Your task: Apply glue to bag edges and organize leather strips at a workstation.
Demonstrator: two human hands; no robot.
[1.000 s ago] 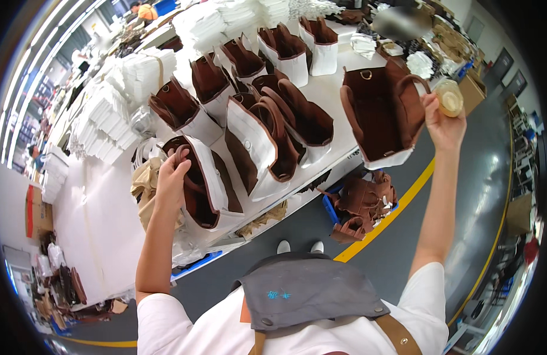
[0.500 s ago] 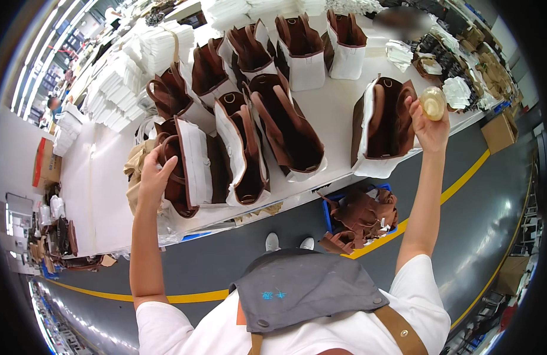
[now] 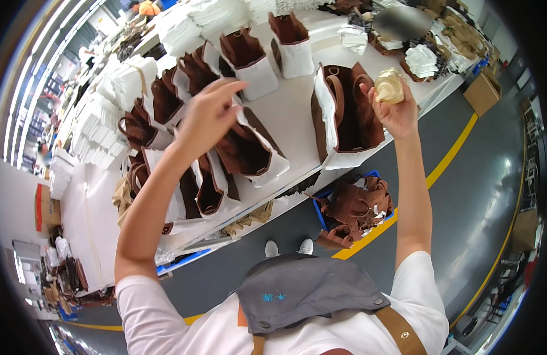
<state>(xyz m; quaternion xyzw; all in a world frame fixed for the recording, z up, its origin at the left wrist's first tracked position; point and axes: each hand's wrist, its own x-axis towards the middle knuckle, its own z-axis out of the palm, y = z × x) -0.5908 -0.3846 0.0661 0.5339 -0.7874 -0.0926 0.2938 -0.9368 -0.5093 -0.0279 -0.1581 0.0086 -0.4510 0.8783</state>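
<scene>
My left hand (image 3: 217, 109), slightly blurred, is raised over several brown-lined white bags, index finger extended and the others loosely bent, with nothing visible in it. Beneath it, a bag (image 3: 264, 163) stands with its opening upward. My right hand (image 3: 395, 115) grips a pale yellowish, shiny round object (image 3: 389, 86), too unclear to name, just beside a larger bag (image 3: 356, 141) at the table's front edge, whose brown interior and strap show. Further bags (image 3: 250, 71) stand in rows behind and to the left.
White stacks (image 3: 99, 118) and the bare white table (image 3: 84, 213) are at left. A blue crate of brown pieces (image 3: 353, 204) sits on the floor below the table. A cardboard box (image 3: 480, 92) is at right, beside a yellow floor line (image 3: 451, 154). A distant person (image 3: 148, 9) shows behind.
My left hand has left the strap of the front-left bag and risen rightward over the middle bags. My right hand has moved leftward in the view, still holding the round object.
</scene>
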